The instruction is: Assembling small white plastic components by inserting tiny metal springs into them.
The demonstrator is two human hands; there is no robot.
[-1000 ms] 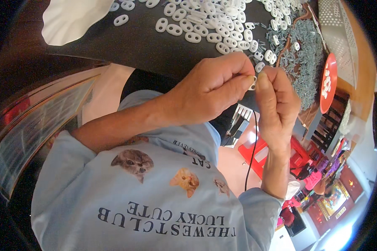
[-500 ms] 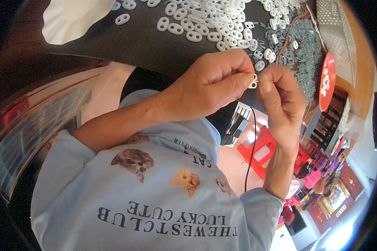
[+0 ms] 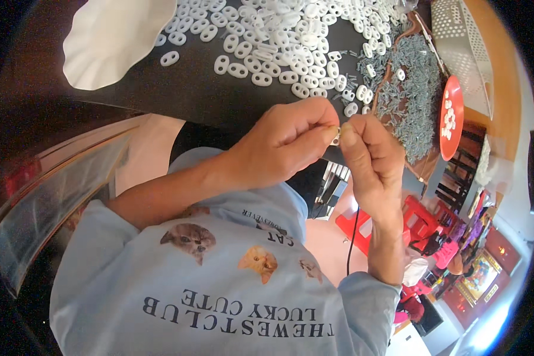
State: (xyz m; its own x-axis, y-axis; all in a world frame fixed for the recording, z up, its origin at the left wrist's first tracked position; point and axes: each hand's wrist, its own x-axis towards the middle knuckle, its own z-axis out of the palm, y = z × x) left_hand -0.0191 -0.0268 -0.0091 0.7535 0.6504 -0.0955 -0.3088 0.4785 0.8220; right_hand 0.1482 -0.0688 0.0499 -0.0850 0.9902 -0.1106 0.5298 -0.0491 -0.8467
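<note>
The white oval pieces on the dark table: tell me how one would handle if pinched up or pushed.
Each white piece looks small and thin, so probably very light. They lie flat on the table, so one would likely slide, not roll. The two holes and smooth look suggest stiff plastic, perhaps slippery.

Both hands point(image 3: 332, 148) have dipped slightly (still pinching the small white piece point(image 3: 336, 139)), the right thumb now straighter.
</note>
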